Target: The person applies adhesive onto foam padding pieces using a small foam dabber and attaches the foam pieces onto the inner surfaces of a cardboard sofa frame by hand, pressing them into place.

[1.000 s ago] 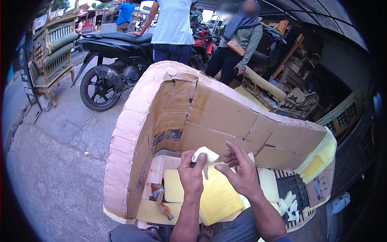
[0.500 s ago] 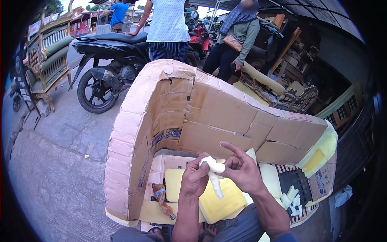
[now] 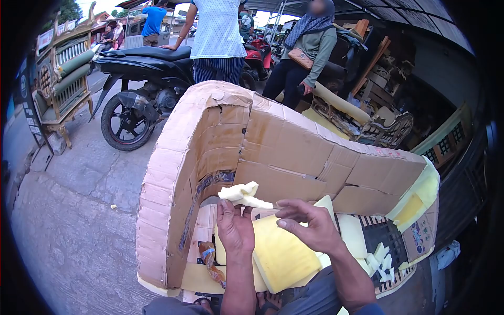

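A twisted strip of pale yellow foam (image 3: 247,195) is held at the fingertips of my left hand (image 3: 236,231), above the seat of a cardboard-covered sofa frame. My right hand (image 3: 311,223) is beside the strip's right end, its fingers apart and nothing seen between them; whether a fingertip brushes the foam I cannot tell. Below both hands lies a thick yellow foam block (image 3: 283,254). Left of my left wrist is a brown, twisted plastic bag (image 3: 210,262). Several white foam scraps (image 3: 383,262) are heaped on the black webbing to the right.
The curved cardboard backrest (image 3: 294,147) rises around the seat. Beyond it are a parked black motorbike (image 3: 152,92), a person in a white top (image 3: 218,31) and a person in a green top (image 3: 315,50). A carved wooden chair (image 3: 65,84) stands far left.
My left hand has moved up and left with the foam strip, which now points sideways rather than down. My right hand has let go of it, fingers apart.
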Demonstrator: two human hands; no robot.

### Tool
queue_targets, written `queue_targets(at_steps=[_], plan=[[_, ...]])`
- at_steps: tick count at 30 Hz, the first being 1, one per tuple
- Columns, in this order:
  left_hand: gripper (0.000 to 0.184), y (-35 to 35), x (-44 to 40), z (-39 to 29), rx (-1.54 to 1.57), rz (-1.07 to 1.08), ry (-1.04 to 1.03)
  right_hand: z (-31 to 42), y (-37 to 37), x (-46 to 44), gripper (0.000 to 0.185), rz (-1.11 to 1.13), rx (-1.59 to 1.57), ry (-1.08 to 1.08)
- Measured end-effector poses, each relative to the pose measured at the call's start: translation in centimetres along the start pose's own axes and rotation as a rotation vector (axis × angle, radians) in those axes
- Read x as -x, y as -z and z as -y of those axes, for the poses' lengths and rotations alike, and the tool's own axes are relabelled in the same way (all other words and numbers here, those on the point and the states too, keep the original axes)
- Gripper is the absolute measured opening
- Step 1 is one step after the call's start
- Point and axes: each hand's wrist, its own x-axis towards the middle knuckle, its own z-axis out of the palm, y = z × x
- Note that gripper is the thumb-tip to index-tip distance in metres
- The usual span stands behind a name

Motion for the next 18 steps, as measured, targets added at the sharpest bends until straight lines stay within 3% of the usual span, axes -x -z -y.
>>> queue_targets(at_steps=[3,9,11,13,15,18], plan=[[0.033,-0.6,0.9,1.2,0.062,-0.01,0.031,-0.1,-1.4,-0.2,0.058,0.109,0.096,0.17],[0.03,-1.3,2.0,2.6,0.058,0.149,0.125,0.1,-3.0,-0.6,0.062,-0.286,-0.117,0.317],[0.035,-0.2,2.0,3.1,0.001,0.331,0.307,0.1,-3.1,-0.2,0.068,-0.292,-0.147,0.325],[0.039,-0.9,2.4,2.5,0.021,0.383,0.486,1.0,-3.0,0.3,0.074,-0.295,0.01,0.373],[0.036,-1.4,2.9,2.4,0.008,0.349,0.481,0.6,-2.7,0.5,0.077,-0.29,0.078,0.333],[0.033,-3.0,3.2,2.5,-0.079,0.268,0.496,0.1,-2.3,0.5,0.075,-0.312,-0.102,0.235]])
